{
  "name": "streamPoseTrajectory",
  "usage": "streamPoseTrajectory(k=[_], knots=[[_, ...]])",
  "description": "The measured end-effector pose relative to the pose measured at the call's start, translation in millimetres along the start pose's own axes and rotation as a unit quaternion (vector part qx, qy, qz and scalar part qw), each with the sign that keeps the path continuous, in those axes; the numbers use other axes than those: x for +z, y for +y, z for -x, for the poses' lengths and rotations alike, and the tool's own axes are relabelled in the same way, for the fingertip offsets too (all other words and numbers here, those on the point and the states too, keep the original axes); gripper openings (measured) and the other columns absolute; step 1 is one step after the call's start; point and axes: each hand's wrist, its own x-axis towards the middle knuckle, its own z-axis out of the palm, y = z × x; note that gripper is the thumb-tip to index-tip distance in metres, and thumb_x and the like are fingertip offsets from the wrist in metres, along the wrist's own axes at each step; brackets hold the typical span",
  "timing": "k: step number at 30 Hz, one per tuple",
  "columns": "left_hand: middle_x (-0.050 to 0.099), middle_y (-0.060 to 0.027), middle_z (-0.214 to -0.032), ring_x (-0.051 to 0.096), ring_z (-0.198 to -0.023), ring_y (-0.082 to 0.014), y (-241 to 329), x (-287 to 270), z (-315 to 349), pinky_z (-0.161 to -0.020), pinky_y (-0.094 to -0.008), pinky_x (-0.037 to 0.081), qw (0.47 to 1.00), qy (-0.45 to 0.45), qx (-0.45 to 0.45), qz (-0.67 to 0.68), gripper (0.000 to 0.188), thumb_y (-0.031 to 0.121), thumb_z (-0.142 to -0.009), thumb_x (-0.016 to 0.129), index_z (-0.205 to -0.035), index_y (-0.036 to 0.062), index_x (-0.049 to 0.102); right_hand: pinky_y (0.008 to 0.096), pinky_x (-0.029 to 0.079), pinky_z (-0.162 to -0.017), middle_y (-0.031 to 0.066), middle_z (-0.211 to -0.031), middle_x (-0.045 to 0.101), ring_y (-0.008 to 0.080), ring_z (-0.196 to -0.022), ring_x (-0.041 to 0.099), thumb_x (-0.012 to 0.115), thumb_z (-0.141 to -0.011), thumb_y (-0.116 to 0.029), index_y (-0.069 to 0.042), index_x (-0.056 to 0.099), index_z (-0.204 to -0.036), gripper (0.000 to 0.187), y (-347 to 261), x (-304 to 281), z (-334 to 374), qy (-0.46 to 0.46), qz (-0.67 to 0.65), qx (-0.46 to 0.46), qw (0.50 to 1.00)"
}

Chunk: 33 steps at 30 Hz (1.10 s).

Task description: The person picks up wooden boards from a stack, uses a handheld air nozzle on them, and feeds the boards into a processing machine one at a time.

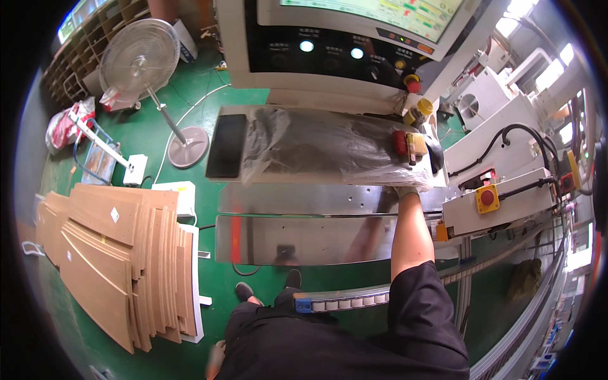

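Clear plastic sheet [316, 142] is lying crumpled over the machine's keyboard shelf [228, 179], below the control panel [329, 54].

The right hand [408, 188], gloved, is reaching to the sheet's lower right edge; its fingers are hidden under the film, so whether they are closing on it cannot be told. The left hand [215, 358] is hanging low by the hip, apparently holding nothing. Curved wooden boards [114, 253] are lying stacked on the green floor [158, 126].
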Motion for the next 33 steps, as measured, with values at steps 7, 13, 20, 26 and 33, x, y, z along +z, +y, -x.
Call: streamPoseTrajectory(k=[7, 13, 20, 26, 33], knots=[[0.068, -0.0073, -0.104, 0.063, -0.085, -0.0149, 119, -23, -43, -0.077, -0.0292, 0.053, 0.999, 0.002, -0.020, -0.024, 0.033, 0.023, -0.105, 0.054, -0.126, 0.0005, 0.063, 0.0413, 0.058, -0.077, 0.0076, -0.112, 0.063, 0.0229, -0.096, 0.064, 0.058, -0.102, -0.032, -0.012, 0.058, -0.121, 0.027, 3, -13, -6, 0.033, -0.019, -0.038, 0.999], [0.064, -0.0076, -0.101, 0.059, -0.082, -0.0143, 56, -39, -107, -0.070, -0.0274, 0.050, 0.998, 0.007, 0.067, 0.000, 0.036, 0.027, -0.108, 0.050, -0.128, -0.0017, 0.059, 0.0424, 0.059, -0.078, 0.0079, -0.115, 0.063, 0.0239, -0.099, 0.064, 0.057, -0.102, -0.034, -0.012, 0.057, -0.123, 0.030, 11, -2, 3, 0.015, -0.022, -0.025, 0.999], [0.068, -0.0208, -0.123, 0.063, -0.119, -0.0356, 153, -31, -80, -0.104, -0.0397, 0.049, 0.992, -0.003, 0.078, -0.102, 0.039, 0.030, -0.105, 0.054, -0.124, -0.0027, 0.065, 0.0437, 0.059, -0.081, 0.0083, -0.119, 0.062, 0.0250, -0.103, 0.064, 0.056, -0.103, -0.037, -0.013, 0.056, -0.126, 0.033, 3, -1, 6, 0.006, -0.004, -0.024, 1.000], [0.068, -0.0211, -0.122, 0.064, -0.118, -0.0370, 117, -48, -78, -0.104, -0.0400, 0.049, 0.987, 0.005, 0.086, -0.138, 0.039, 0.030, -0.105, 0.054, -0.124, -0.0031, 0.065, 0.0449, 0.059, -0.082, 0.0087, -0.122, 0.062, 0.0260, -0.106, 0.064, 0.055, -0.103, -0.039, -0.014, 0.055, -0.129, 0.036, -14, -9, -5, 0.007, 0.008, -0.030, 1.000], [0.067, -0.0203, -0.119, 0.065, -0.108, -0.0373, 45, -95, -67, -0.098, -0.0427, 0.051, 0.985, 0.044, 0.046, -0.160, 0.034, 0.025, -0.104, 0.051, -0.118, -0.0004, 0.068, 0.0462, 0.059, -0.084, 0.0091, -0.126, 0.061, 0.0271, -0.110, 0.064, 0.053, -0.104, -0.042, -0.015, 0.054, -0.132, 0.040, -42, -17, -13, 0.080, -0.012, -0.135, 0.988]])
